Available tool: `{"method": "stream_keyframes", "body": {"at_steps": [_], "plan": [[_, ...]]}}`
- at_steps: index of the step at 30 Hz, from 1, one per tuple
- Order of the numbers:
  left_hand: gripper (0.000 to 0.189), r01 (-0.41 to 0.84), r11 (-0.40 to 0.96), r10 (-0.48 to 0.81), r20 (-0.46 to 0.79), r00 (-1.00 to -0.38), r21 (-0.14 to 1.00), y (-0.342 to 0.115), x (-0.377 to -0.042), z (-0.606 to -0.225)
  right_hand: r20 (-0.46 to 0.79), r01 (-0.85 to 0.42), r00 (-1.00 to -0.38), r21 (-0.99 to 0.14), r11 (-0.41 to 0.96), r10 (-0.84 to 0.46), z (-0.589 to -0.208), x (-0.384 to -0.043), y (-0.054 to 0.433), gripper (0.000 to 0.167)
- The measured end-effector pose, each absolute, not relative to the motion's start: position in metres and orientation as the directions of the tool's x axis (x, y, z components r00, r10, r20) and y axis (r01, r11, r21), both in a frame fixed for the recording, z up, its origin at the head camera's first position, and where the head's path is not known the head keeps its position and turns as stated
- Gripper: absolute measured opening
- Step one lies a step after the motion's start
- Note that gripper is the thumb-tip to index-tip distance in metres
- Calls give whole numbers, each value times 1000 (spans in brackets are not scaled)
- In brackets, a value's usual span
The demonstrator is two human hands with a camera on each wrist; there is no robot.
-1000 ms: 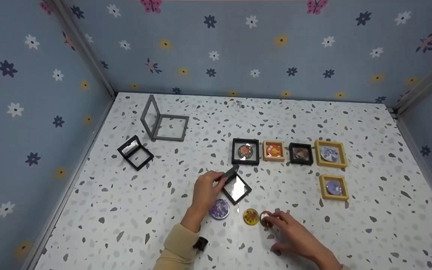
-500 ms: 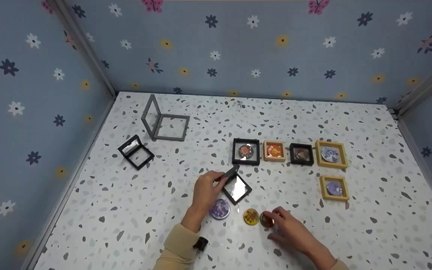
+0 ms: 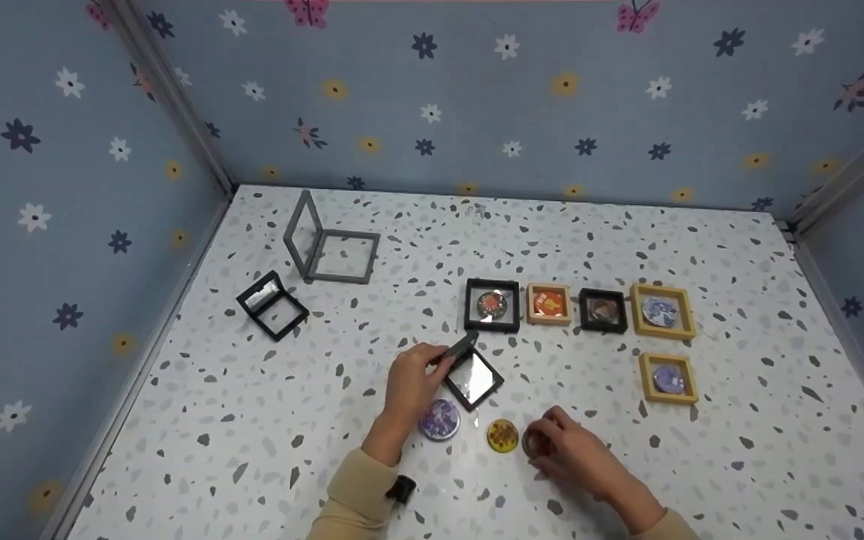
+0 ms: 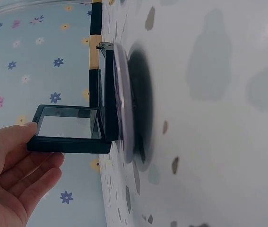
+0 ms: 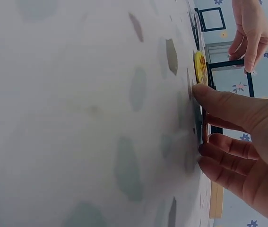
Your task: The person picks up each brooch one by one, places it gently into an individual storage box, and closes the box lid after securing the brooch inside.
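My left hand (image 3: 411, 379) pinches the raised lid of a black hinged display frame (image 3: 487, 395) with clear windows. In the left wrist view, thumb and fingers hold the lid's (image 4: 70, 145) outer edge, and it stands out from the base. A purple-patterned round badge (image 3: 439, 420) lies just below the frame, near the left wrist. To its right is a yellow round badge (image 3: 502, 436) with a brownish-red pattern. My right hand (image 3: 582, 459) grips a reddish-brown round badge (image 3: 537, 445) at the table, thumb and fingers at its rim, partly covering it.
Behind the hands, a row of framed badges includes a black frame (image 3: 492, 328) and an ochre frame (image 3: 689, 321), with another ochre frame (image 3: 646, 381) in front. An open grey frame (image 3: 338, 278) and a small open black frame (image 3: 291, 328) stand at left. Flowered walls (image 3: 469, 82) border the table.
The right hand's fingers have closed further round the reddish-brown badge, which has shifted very slightly right and now shows a darker face. The left hand keeps its hold on the lid.
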State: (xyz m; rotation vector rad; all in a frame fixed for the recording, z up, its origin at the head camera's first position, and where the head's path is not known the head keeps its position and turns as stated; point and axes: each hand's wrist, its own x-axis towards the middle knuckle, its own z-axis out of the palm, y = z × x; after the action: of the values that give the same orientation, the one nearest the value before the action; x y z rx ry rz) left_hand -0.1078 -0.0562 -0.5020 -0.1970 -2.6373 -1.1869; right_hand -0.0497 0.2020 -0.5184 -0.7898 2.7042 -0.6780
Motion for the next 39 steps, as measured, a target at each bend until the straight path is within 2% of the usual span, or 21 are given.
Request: {"method": "stream_keyframes", "body": {"at_steps": [15,26,36,39], "plan": [[15,224,654,36,266,-963,722,-56,-106,-502,-139,-401,-807,-584,706,-573,-522,-63,205,37],[14,243,669,38,293,-955,703,-56,-108,-501,9,-427,-837,-636,643,-546,-508,-84,193,37],[14,251,661,45,296,-954,707,-56,-109,-501,69,-413,-869,-646,642,-489,-506,-104,169,39],[14,249,660,44,294,-955,709,-56,-109,-501,52,-376,-889,-650,660,-455,-506,-110,160,39]]}}
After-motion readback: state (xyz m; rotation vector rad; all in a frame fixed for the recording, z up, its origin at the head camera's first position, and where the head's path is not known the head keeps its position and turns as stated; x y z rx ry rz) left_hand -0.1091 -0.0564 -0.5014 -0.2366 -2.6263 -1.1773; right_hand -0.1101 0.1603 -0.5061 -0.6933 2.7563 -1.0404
